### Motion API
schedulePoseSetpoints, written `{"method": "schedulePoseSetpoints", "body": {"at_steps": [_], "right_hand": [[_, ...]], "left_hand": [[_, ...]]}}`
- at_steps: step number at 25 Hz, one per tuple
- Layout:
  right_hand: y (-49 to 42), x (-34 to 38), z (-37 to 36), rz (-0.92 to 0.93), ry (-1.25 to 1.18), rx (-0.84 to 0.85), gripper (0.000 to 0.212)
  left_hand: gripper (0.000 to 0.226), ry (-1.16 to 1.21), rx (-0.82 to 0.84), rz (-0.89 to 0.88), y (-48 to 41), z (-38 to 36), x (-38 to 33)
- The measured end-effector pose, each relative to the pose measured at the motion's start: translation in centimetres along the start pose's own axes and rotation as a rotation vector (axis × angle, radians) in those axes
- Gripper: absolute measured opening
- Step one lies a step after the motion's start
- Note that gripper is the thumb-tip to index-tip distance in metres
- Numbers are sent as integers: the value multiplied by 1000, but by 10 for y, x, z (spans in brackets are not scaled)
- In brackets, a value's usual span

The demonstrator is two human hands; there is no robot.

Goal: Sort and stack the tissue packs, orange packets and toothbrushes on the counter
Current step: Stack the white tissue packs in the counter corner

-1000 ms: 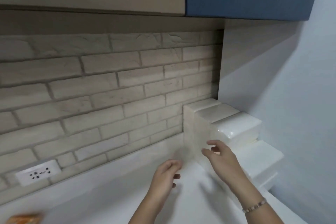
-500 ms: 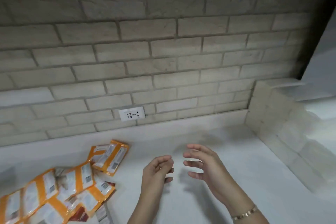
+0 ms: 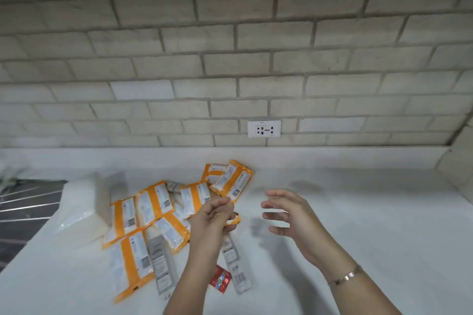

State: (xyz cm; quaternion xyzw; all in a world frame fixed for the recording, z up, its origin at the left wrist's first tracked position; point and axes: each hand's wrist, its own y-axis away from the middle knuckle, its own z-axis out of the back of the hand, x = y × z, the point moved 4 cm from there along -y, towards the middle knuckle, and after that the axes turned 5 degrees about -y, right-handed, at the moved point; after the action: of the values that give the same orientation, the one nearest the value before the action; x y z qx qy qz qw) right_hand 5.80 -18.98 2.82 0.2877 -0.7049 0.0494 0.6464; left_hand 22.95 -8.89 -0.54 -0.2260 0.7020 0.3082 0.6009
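From the head camera, the left hand (image 3: 212, 217) hangs over the pile of orange packets (image 3: 151, 210) on the white table (image 3: 358, 225). Its fingers are curled. An orange edge pokes out right at its fingertips, but I cannot tell if the grip is holding that packet or just touching it.

The right hand (image 3: 289, 215) is just beside the left hand, over bare table. Its grip is let go, fingers spread, with nothing in it. A bracelet (image 3: 345, 276) sits on that wrist.

Two grey toothbrush packs (image 3: 161, 266) lie under and behind the left grip, one on each side of the arm. A small red packet (image 3: 220, 280) lies between them. A white tissue pack (image 3: 82, 210) lies well left of the left grip, past the orange pile. A wall socket (image 3: 264, 129) is on the brick wall (image 3: 230, 59), beyond both hands.

Half a second ago the orange pile was low in the left corner and both hands were off to its right. Now the pile is in the middle and the left hand has come over it. The white stack seen on the right then is out of the picture now.
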Motion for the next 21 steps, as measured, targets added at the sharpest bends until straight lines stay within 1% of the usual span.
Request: {"method": "schedulePoseSetpoints", "body": {"at_steps": [2,4,5,6,7,8,9,10,11,12,13,15,17,18,19,21], "right_hand": [[-2,-6,-22,-7,63,29,24],[-3,-10,-40,-19,126,53,16],[-3,-10,-47,-22,153,62,14],[-4,-11,-53,-24,180,71,13],[-3,-12,-58,-24,207,78,13],[-3,-13,-63,-22,230,84,13],[-1,-14,-67,-24,249,89,13],[0,-16,-68,-27,263,92,13],[2,-17,-69,-33,269,96,13],[3,-20,-68,-42,274,94,13],[5,-22,-67,-54,279,91,13],[8,-30,-65,-79,286,83,12],[10,-37,-65,-103,284,82,14],[11,-39,-64,-113,284,83,14],[13,-41,-64,-120,287,87,14],[15,-41,-63,-126,292,91,14]], "left_hand": [[9,-73,-56,-64,-5,32,-5],[7,-168,-184,-172,-12,70,-16],[9,-259,-309,-254,-18,94,-20],[7,-422,-479,-343,-23,121,-25],[4,-633,-677,-401,-29,150,-29],[22,-821,-868,-388,-38,179,-29],[45,-922,-970,-288,-52,208,-22],[68,-953,-989,-150,-70,234,-12],[85,-958,-952,-28,-88,255,-2],[95,-944,-878,64,-103,268,5],[98,-925,-809,130,-115,277,12],[88,-912,-742,188,-128,283,21],[71,-933,-765,184,-131,287,27],[67,-949,-798,166,-133,292,30],[67,-929,-835,153,-134,298,33],[73,-792,-868,156,-136,308,36]]}}
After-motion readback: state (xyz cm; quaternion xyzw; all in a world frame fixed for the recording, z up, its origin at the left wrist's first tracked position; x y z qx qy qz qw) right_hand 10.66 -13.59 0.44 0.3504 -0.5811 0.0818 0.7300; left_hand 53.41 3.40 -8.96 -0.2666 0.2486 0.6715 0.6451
